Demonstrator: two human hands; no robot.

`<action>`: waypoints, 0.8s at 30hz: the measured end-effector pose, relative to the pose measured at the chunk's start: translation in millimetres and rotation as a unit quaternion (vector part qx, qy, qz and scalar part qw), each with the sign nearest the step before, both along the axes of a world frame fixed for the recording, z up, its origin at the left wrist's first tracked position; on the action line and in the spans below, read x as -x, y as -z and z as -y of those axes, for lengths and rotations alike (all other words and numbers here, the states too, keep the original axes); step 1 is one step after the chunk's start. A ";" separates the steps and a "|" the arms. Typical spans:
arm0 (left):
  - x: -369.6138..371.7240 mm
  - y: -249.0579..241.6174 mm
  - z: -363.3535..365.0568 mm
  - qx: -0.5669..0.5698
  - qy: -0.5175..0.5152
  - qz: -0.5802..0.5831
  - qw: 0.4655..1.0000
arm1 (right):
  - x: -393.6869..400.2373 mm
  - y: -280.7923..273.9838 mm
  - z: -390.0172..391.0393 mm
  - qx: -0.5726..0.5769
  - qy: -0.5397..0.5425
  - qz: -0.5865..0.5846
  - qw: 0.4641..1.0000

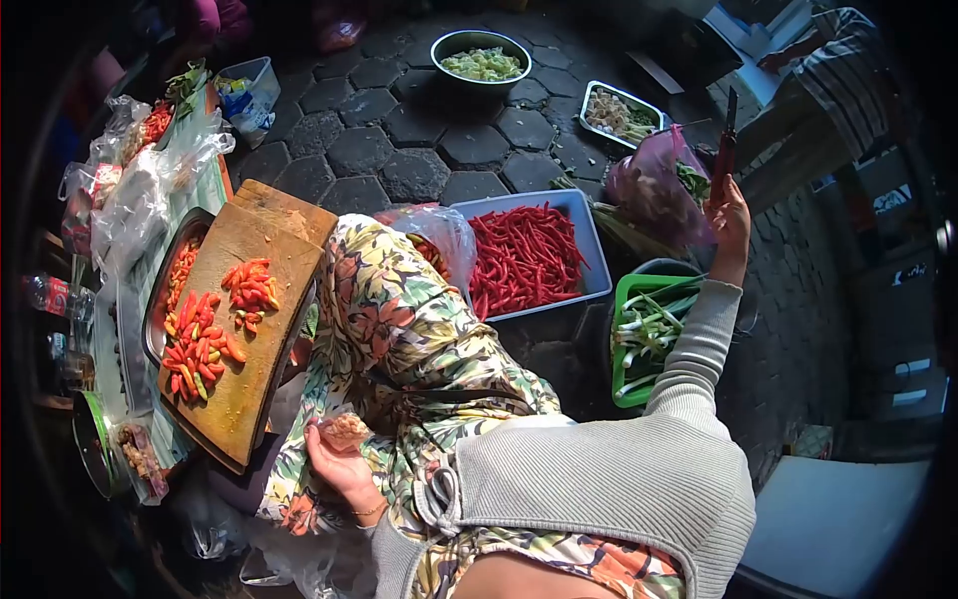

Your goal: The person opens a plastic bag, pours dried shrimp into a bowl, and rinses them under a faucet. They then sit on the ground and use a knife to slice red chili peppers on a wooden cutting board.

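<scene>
The right hand (pixel 731 222) grips a knife (pixel 724 150), raised blade-up above the green basket (pixel 624 299) of stalks. The left hand (pixel 339 461) rests half-curled on the lap, touching a small bag (pixel 344 431). Chillies (pixel 205 344) wait across the cutting board (pixel 264 329); cutting seems paused, and resuming needs the knife brought back there.

One head cam, fisheye, looks steeply down & fwd, close over lap, cutting board (pixel 244 329) at left.
</scene>
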State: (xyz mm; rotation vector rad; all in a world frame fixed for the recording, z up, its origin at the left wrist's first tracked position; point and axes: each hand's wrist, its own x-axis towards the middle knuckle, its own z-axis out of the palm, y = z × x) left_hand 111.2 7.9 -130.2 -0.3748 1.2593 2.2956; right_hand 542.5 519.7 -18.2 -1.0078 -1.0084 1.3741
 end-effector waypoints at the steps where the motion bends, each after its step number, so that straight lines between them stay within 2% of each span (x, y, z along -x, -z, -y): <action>1: -1.6 0.2 -1.9 0.001 -0.017 0.016 1.000 | 0.6 0.3 -1.9 0.000 0.003 -0.001 1.000; 2: -2.2 3.1 -1.0 0.002 -0.014 0.015 1.000 | 2.7 0.8 -4.3 0.009 0.030 -0.016 0.999; 4: -2.3 10.1 0.8 0.021 0.062 -0.062 0.996 | -2.0 4.2 -9.5 0.019 0.060 -0.030 0.998; 7: -3.4 3.1 -4.6 0.036 0.065 -0.069 0.995 | -6.6 17.1 -10.7 0.016 0.036 -0.002 0.999; 9: -3.7 -3.4 -8.9 0.052 0.056 -0.078 0.994 | -1.7 27.5 -4.9 0.010 0.017 -0.052 0.998; 14: -1.5 -4.5 -6.6 0.055 0.063 -0.103 0.991 | 18.1 50.6 14.6 0.037 -0.007 -0.054 0.998; 17: 0.3 1.8 -6.5 0.052 0.067 -0.109 0.990 | 44.9 75.4 29.6 0.081 -0.074 -0.096 0.989; 21: -1.5 -1.5 -7.6 0.053 0.049 -0.087 0.994 | 85.1 141.5 55.4 0.188 -0.171 -0.132 0.958; 23: -1.2 -16.1 -11.5 0.055 0.052 -0.092 0.993 | 115.1 173.4 73.3 0.244 -0.146 -0.134 0.949; 24: 0.3 -21.9 -12.0 0.037 0.098 -0.100 0.989 | 127.7 183.8 81.9 0.271 -0.140 -0.129 0.944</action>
